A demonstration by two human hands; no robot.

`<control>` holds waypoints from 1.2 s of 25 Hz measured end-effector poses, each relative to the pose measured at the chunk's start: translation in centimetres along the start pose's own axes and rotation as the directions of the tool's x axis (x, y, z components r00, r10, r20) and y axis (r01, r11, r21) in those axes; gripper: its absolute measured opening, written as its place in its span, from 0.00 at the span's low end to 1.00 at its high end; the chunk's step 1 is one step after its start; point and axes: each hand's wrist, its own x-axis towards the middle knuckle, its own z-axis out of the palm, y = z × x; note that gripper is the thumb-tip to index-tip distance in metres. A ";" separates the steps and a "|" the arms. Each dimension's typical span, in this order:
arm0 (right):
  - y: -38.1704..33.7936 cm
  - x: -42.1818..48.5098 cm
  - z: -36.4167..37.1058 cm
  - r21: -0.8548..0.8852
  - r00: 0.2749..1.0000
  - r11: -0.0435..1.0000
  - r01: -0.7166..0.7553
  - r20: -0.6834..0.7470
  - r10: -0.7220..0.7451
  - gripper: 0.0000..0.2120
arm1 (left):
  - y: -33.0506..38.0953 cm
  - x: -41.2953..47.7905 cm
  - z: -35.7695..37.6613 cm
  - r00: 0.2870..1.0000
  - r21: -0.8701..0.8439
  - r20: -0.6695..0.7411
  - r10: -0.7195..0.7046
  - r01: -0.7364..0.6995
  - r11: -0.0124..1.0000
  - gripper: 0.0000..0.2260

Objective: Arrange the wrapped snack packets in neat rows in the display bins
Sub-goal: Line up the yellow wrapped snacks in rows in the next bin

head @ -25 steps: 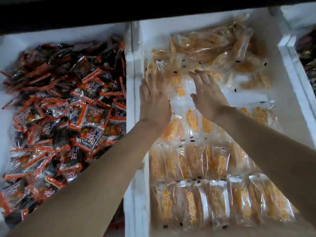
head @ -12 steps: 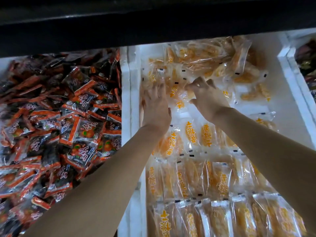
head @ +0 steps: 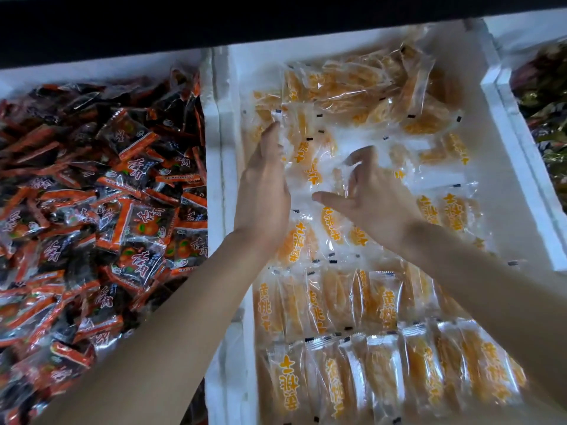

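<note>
Clear packets of yellow-orange snacks fill the white foam middle bin (head: 228, 87). Two neat rows of packets (head: 368, 302) lie at the near end, and a loose heap (head: 368, 84) sits at the far end. My left hand (head: 264, 191) stands on edge with straight fingers against the left side of a few loose packets (head: 310, 167) in the bin's middle. My right hand (head: 371, 191) is on their right side, its fingers curled over a clear packet (head: 340, 176) and its thumb stretched out to the left.
The left bin holds a disordered pile of dark red-and-black packets (head: 101, 194). A white foam divider (head: 515, 142) separates the middle bin from another bin of dark packets (head: 549, 96) at the right. A dark shelf edge (head: 245, 19) overhangs the back.
Both hands have pulled back a little from the far heap. The right hand's fingers went from flat to curled, drawing loose packets towards the upright left hand.
</note>
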 end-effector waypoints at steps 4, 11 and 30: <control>0.3 -0.6 2.7 0.077 0.960 0.990 -0.115 0.264 0.091 0.28 | -0.1 -1.7 -1.2 1.000 -0.112 -0.012 -0.016 0.014 0.994 0.15; 0.8 -1.4 3.7 0.123 0.965 0.989 -0.077 0.260 0.043 0.26 | -0.2 -3.8 -2.6 0.971 -0.215 0.013 -0.239 0.236 0.948 0.03; 3.9 -2.1 -1.4 0.351 0.981 0.920 -0.174 0.147 0.129 0.24 | 0.1 -4.0 0.4 0.848 -0.008 0.528 0.045 -0.048 0.999 0.20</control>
